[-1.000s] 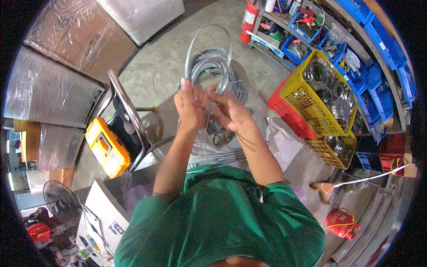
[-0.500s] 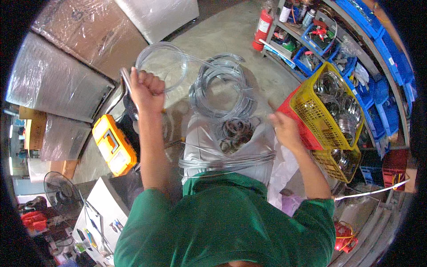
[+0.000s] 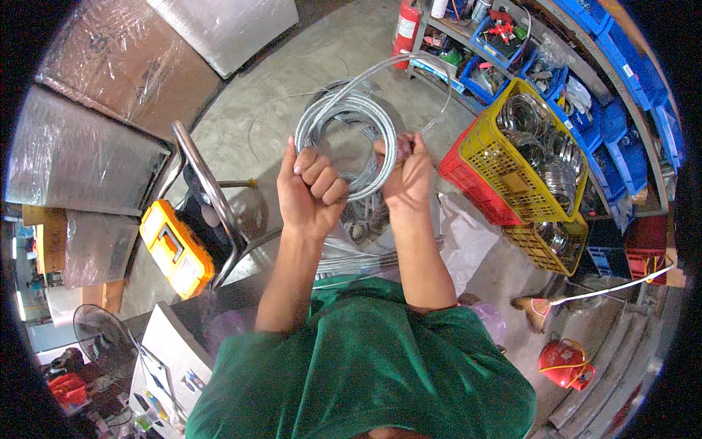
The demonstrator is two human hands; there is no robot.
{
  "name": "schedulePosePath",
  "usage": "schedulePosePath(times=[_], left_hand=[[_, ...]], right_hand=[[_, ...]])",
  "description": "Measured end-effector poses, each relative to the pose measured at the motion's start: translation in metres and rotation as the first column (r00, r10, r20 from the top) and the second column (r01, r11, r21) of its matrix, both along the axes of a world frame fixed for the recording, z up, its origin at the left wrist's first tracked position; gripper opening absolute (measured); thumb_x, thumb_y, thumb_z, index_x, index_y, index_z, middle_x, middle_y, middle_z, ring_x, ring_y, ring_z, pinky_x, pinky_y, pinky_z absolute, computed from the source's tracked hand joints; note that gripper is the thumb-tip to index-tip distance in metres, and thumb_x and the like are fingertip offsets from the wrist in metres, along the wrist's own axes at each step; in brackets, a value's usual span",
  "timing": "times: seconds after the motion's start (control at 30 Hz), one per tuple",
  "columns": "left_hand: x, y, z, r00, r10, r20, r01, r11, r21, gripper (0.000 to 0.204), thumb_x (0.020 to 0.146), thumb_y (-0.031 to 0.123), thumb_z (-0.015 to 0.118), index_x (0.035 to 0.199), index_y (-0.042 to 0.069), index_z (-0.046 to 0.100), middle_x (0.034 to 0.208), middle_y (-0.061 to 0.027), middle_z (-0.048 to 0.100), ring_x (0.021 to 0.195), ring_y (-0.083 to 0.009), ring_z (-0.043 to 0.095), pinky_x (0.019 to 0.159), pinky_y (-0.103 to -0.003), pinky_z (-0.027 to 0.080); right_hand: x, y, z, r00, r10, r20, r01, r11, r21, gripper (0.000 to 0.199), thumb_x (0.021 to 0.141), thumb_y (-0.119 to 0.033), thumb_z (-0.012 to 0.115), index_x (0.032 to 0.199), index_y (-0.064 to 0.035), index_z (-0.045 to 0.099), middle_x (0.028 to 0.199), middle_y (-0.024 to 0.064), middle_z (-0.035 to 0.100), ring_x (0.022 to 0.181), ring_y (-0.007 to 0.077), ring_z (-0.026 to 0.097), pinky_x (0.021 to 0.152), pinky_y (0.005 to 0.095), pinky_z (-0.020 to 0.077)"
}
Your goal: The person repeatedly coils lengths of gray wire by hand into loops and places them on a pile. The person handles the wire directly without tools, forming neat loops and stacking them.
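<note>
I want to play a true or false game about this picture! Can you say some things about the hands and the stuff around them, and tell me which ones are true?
1. Both hands grip a coil of grey wire. True: the left hand and the right hand each hold it.
2. The yellow crate is empty. False: shiny metal rings lie in it.
3. A red fire extinguisher stands near the shelves. True.
4. The person wears a blue shirt. False: the shirt is green.
5. The yellow case lies on the person's right. False: it is on the left.
</note>
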State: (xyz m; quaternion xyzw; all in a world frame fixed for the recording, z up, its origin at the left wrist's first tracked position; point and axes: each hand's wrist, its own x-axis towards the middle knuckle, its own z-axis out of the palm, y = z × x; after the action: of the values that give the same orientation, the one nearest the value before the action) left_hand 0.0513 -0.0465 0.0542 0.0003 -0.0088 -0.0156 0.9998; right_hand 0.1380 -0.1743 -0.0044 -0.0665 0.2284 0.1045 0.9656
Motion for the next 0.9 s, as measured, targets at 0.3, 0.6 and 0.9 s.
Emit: schedulePosePath(times=[0.3, 0.6, 0.9], left_hand=[[-0.010, 0.015, -0.012, 1.000, -0.028, 0.015, 0.027, 0.999, 0.043, 0.050, 0.105, 0.045, 0.036, 0.062, 0.019, 0.037, 0.050, 0.0087, 0.017, 0.041, -0.0079, 0.010, 0.038, -0.026, 0.011], [0.013, 0.021, -0.032, 0.904, 0.379, -0.198, -0.242, 0.835, 0.494, 0.053, 0.101, 0.052, 0.043, 0.061, 0.019, 0.030, 0.054, 0.0057, 0.020, 0.047, -0.0108, 0.020, 0.047, -0.029, 0.023], [0.005, -0.009, -0.089, 0.854, 0.448, 0.265, -0.339, 0.092, 0.936, 0.055, 0.106, 0.035, 0.039, 0.060, 0.005, 0.049, 0.055, 0.0013, 0.045, 0.051, -0.0081, 0.037, 0.048, -0.027, 0.030]], right_hand=[[0.012, 0.014, -0.014, 0.998, -0.003, -0.062, -0.001, 0.998, -0.058, 0.033, 0.105, -0.026, 0.035, 0.077, -0.0103, 0.042, 0.061, 0.0003, 0.035, 0.055, 0.0157, 0.035, 0.056, 0.0300, 0.0343], [-0.035, 0.020, 0.001, 0.869, 0.483, 0.106, -0.472, 0.875, -0.107, 0.029, 0.105, -0.032, 0.039, 0.104, -0.0057, 0.053, 0.112, 0.0212, 0.064, 0.109, 0.0332, 0.060, 0.099, 0.0443, 0.0466], [-0.045, 0.018, -0.043, 0.736, 0.669, 0.108, -0.606, 0.721, -0.336, 0.019, 0.096, -0.020, 0.061, 0.110, -0.0083, 0.057, 0.097, 0.0063, 0.067, 0.087, 0.0157, 0.064, 0.078, 0.0282, 0.0540]])
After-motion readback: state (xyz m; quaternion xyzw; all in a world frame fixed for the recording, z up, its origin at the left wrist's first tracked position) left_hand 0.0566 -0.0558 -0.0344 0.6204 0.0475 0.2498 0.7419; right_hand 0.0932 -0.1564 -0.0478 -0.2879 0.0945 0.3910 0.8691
